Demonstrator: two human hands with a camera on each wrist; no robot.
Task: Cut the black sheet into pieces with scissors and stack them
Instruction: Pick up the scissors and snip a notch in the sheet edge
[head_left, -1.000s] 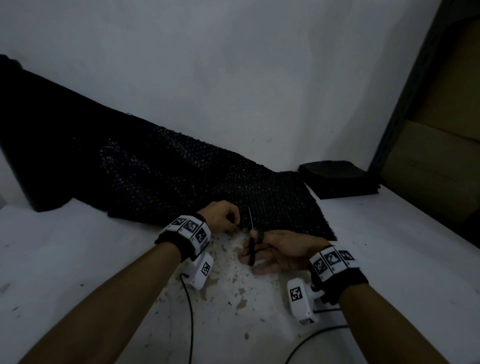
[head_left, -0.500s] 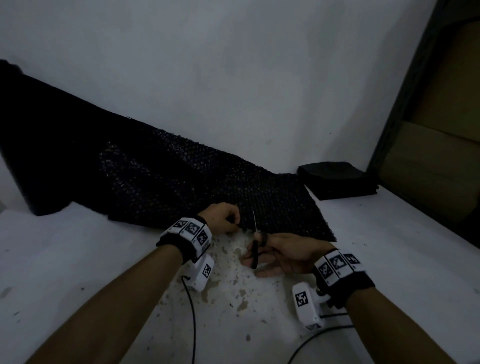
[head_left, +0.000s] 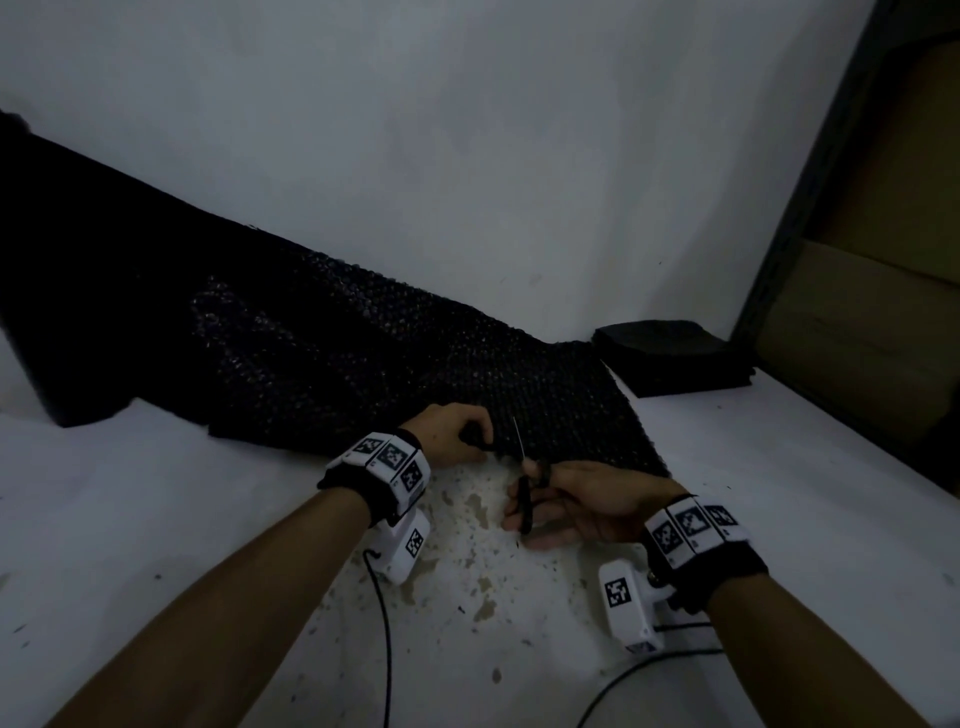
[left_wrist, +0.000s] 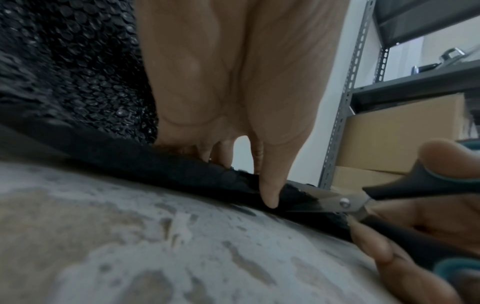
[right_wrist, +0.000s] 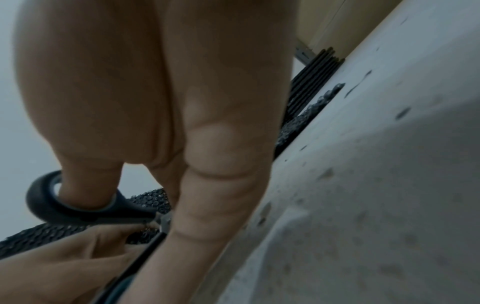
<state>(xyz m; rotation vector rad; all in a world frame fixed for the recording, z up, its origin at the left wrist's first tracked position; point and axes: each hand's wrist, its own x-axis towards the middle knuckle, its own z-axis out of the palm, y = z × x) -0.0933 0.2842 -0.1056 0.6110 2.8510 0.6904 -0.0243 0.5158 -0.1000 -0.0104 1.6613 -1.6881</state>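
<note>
Black sheet (head_left: 363, 364) lies across white surface (head_left: 779, 519), far end against wall. Left hand (head_left: 457, 431), fingers (left_wrist: 270, 185) pinching sheet's near edge. Right hand (head_left: 587, 499) fingers curled through scissors (head_left: 524, 493) handles, blades biting into that edge just beside left fingers. Stack of black pieces (head_left: 670, 358) at right.

Black sheet, scissors and stacked pieces on the tabletop.
The bubble-textured black sheet (head_left: 322, 364) lies draped from far left down to the near edge; black-handled scissors (head_left: 523, 483) stand blades-open at that near edge, one blade above the sheet, one beneath. A neat stack of cut black pieces (head_left: 670, 358) lies just beyond its right corner.
</note>
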